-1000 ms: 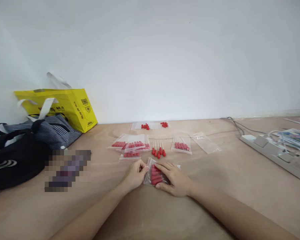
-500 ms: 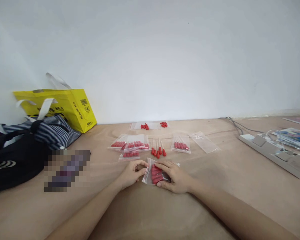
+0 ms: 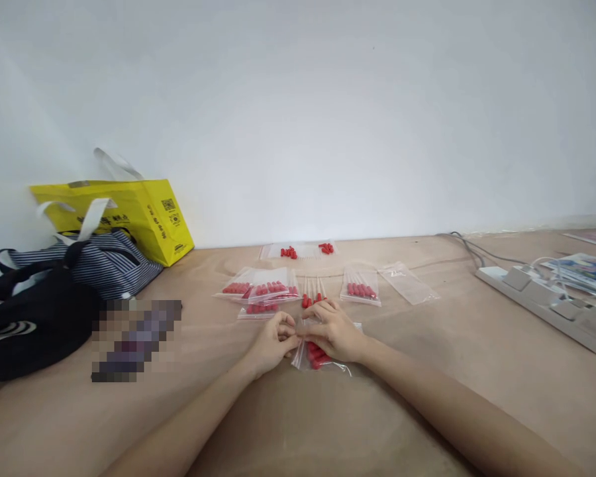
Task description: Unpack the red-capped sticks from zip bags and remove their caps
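Observation:
Both my hands meet over a small clear zip bag [image 3: 314,356] filled with red-tipped sticks, near the middle of the table. My left hand [image 3: 273,342] pinches the bag's upper left edge with curled fingers. My right hand [image 3: 334,331] has its fingers closed on the bag's top edge and covers most of it. Just beyond my fingers lie loose red-tipped sticks [image 3: 312,297]. Filled bags [image 3: 264,291] sit to the left of them and one filled bag [image 3: 360,286] to the right.
An unfilled clear bag [image 3: 408,283] lies right of the filled ones, and a flat bag with red tips [image 3: 302,250] rests by the wall. A yellow bag [image 3: 124,213], a striped bag [image 3: 99,260] and black cloth [image 3: 30,318] crowd the left. A power strip [image 3: 551,306] lies at right.
My right hand has lifted from lying flat on the bag and moved up to its top edge. My left hand shifted slightly toward it, and the bag slid a little nearer to me.

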`<state>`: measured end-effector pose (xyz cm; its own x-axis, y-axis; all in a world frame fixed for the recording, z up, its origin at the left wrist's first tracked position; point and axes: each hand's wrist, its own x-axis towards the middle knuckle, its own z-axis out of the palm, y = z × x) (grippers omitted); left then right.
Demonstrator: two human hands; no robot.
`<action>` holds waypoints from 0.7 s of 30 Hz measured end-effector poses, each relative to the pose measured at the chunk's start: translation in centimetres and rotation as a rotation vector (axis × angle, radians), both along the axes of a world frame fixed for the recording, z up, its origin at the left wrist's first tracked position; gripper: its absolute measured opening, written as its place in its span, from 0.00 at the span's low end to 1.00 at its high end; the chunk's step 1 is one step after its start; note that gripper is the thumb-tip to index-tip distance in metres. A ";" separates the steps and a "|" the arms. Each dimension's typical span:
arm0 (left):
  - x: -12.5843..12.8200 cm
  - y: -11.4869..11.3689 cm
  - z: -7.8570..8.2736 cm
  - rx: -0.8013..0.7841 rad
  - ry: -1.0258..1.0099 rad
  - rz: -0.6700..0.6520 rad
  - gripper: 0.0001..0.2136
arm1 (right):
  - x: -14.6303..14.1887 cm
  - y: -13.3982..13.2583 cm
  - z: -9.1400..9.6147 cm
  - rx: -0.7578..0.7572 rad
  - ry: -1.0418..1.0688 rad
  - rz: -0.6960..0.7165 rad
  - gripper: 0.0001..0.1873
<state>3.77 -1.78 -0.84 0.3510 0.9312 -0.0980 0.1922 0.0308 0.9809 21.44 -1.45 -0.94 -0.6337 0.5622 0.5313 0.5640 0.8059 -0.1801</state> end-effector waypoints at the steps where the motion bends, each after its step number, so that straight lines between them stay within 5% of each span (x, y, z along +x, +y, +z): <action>1: 0.0 0.0 0.0 0.007 -0.008 -0.001 0.19 | 0.0 0.2 0.0 0.028 -0.016 0.015 0.10; 8: 0.1 0.1 -0.2 0.107 0.049 -0.012 0.15 | -0.4 0.5 -0.2 0.121 -0.106 0.053 0.10; 12: 0.1 0.7 -0.6 0.249 0.140 0.170 0.10 | 0.1 0.2 0.6 0.114 -0.008 0.044 0.10; 18: -0.5 1.0 -1.2 0.307 0.243 0.161 0.02 | 2.3 -0.8 1.3 -0.124 0.161 0.010 0.09; 21: -0.8 0.6 -1.1 0.400 0.362 0.118 0.06 | 3.7 -2.0 0.1 -0.306 0.192 -0.017 0.26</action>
<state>2.98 -1.14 -1.95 0.2517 0.9516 0.1761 0.5368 -0.2887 0.7927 25.15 -3.46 -0.81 -0.5280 0.7231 0.4453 0.5096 0.6893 -0.5150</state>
